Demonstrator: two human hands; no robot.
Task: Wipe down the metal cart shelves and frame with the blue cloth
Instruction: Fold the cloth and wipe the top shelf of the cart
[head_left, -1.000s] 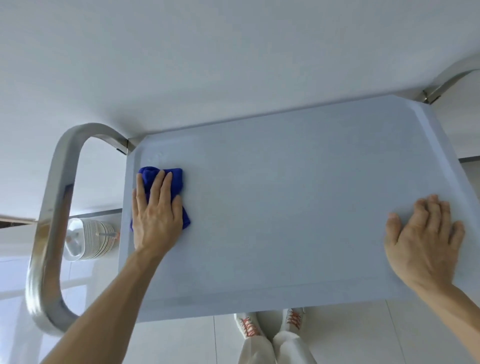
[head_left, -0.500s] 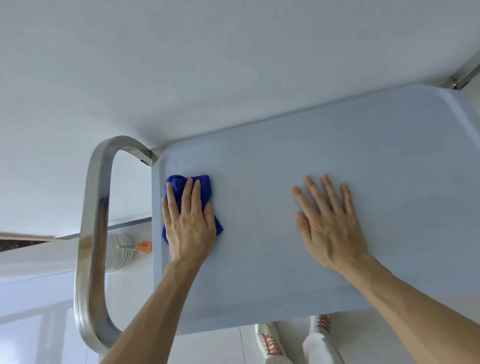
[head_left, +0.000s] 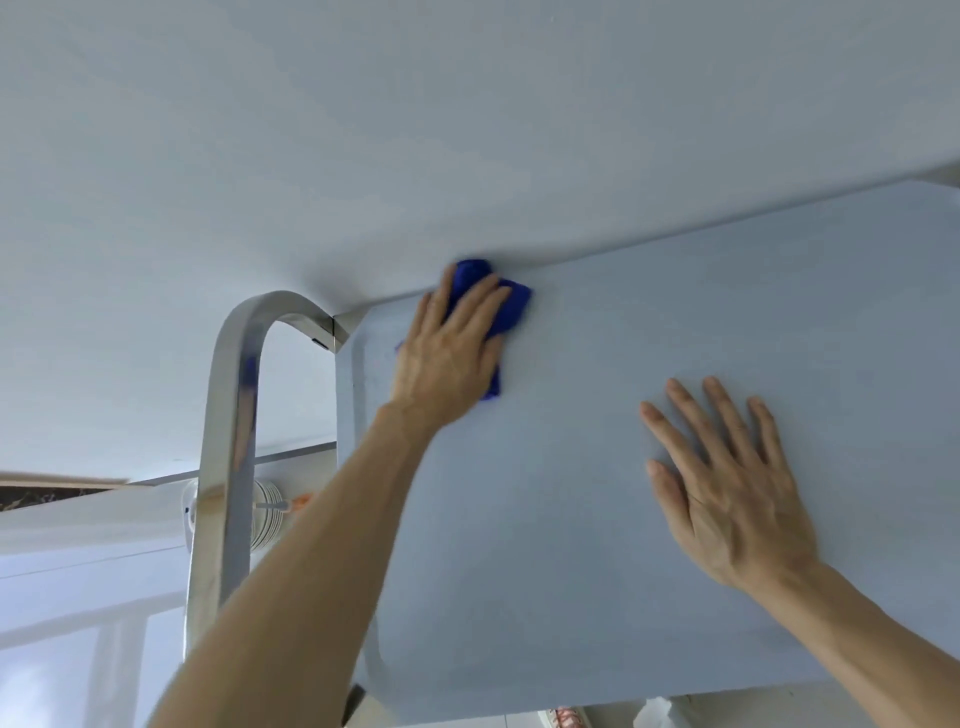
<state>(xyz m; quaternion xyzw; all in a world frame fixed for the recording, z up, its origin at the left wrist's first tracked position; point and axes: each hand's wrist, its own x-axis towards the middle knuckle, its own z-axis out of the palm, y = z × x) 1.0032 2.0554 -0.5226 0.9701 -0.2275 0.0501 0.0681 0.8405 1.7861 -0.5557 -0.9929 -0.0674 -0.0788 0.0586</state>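
No brand, label or writing can be read anywhere in this view.

Nearest the camera, below the near edge of the top shelf (head_left: 649, 519), a shoe with red laces (head_left: 563, 718) shows on the pale floor (head_left: 78, 649).

The shelf is a flat, pale grey-blue metal tray with a low raised rim. The right hand (head_left: 727, 493) lies palm down on it toward the near right part, its fingers straight and spread, holding nothing.

To the left of the shelf, the polished metal handle (head_left: 228, 467) of the cart rises in a loop and joins the shelf at its far left corner. Behind the handle, lower down, sits a stack of white plates (head_left: 267, 512) on edge, with something small and orange (head_left: 301, 500) just beside it; what holds the plates cannot be told.

Farther along, near the far left corner of the shelf, the left hand (head_left: 449, 348) presses flat on the blue cloth (head_left: 498, 306), fingers straight and only slightly apart. The cloth is bunched under the palm and fingers, sticking out past the fingertips to the shelf's far edge and along the hand's right side. This part is blurred.

Beyond the shelf's far edge stands a plain white wall (head_left: 363, 130).
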